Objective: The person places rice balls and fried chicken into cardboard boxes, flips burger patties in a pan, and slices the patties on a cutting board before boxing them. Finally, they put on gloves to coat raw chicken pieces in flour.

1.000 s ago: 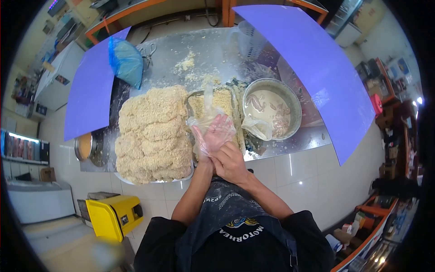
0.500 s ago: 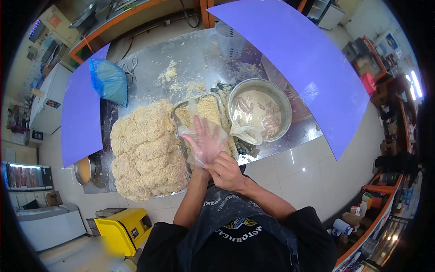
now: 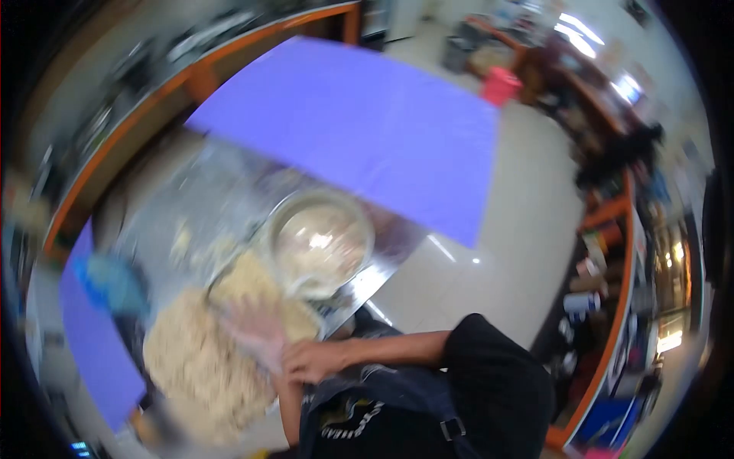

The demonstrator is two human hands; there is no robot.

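Observation:
My left hand [image 3: 256,329] is inside a clear plastic glove [image 3: 269,348], its fingers spread over the tray of crumbs [image 3: 246,281]. At the left wrist, my right hand [image 3: 312,361] has its fingers closed on the glove's cuff. A large heap of crumb-coated pieces [image 3: 200,363] lies beside the left hand. Just beyond the tray stands a round metal pot [image 3: 365,229] of pale liquid with pieces in it. A whitish plastic bag [image 3: 313,288] hangs over the pot's near rim. Motion blur softens the fingers and the table.
Scattered crumbs lie on the metal table [image 3: 164,210]. A blue bag [image 3: 111,283] sits at the left. A large purple panel [image 3: 367,126] stands along the far side, and another purple panel [image 3: 99,348] at the left. Orange-edged shelves [image 3: 604,306] line the right.
The view has swung to the right, so table and hands appear lower and further left, and blurred. My right hand stays at the glove's cuff on the left wrist.

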